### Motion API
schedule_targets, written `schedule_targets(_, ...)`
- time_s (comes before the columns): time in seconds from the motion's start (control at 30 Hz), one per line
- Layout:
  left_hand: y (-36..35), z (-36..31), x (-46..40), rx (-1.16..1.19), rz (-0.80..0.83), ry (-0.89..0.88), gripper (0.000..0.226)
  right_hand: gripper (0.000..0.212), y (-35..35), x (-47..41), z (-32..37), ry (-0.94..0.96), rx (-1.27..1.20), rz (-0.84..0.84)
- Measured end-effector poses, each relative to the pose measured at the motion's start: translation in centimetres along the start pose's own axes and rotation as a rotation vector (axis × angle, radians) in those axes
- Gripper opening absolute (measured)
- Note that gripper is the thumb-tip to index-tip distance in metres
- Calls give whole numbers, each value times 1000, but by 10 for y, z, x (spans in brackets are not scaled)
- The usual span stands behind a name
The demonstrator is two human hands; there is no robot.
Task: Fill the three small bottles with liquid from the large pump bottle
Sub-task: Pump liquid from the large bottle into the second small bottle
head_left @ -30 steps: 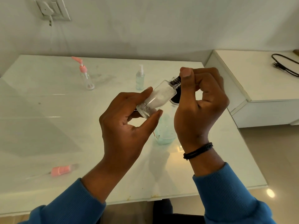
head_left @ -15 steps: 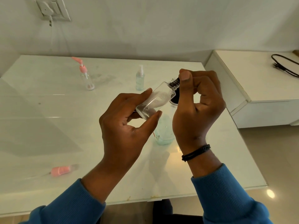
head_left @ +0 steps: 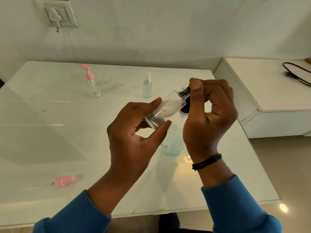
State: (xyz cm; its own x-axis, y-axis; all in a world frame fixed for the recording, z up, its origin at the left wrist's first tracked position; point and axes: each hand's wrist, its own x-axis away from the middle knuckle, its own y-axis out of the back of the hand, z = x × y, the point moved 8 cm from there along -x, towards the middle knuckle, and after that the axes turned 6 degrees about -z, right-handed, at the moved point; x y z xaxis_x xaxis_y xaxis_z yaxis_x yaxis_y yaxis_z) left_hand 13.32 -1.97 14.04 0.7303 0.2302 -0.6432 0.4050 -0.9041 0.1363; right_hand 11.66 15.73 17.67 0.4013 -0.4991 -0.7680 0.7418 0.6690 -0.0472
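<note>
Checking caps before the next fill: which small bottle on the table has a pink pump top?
The far-left small bottle; the spray bottle beside it has a white top, the held bottle a dark one.

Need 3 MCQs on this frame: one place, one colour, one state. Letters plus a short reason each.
1. Where does the loose pink pump head lie?
A. near-left part of the table
B. on the side cabinet
C. inside the large bottle

2. What colour is the pump on the far-left small bottle?
A. black
B. pink
C. green

3. How is the clear small bottle held?
A. standing upright on the table
C. lying flat on the cabinet
B. tilted in the air, the left hand gripping its base, the right hand pinching the dark cap

Answers: 1 A, it lies on the table near the left front edge. 2 B, its pump top is pink. 3 B, both hands grip it above the table, neck pointing up and to the right.
</note>
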Motion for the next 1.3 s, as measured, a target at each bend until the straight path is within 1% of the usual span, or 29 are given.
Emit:
schedule_targets(0.1,0,0,-1,5,3,-8,46,23,0,-2,2,13,0,-6)
schedule_targets(0.27,1,2,1,-1,7,13,46,22,-1,5,-5,-33,-32,-3)
schedule_targets(0.43,0,0,0,3,10,-2,47,22,-1,-2,1,7,13,-1)
schedule_targets(0.6,1,2,1,-16,9,5,46,20,-2,6,-3,-19,-15,-4)
schedule_targets(0.8,1,0,0,1,5,16,46,24,0,0,1,6,17,-2)
schedule_targets(0.97,2,2,1,-18,5,14,46,23,-2,6,-4,-24,-12,0)
schedule_targets(1.17,1,-1,-1,-1,6,7,47,22,-1,-2,4,11,27,1)
schedule_targets(1.3,0,0,0,-18,9,16,46,21,-3,5,-3,-37,-15,-2)
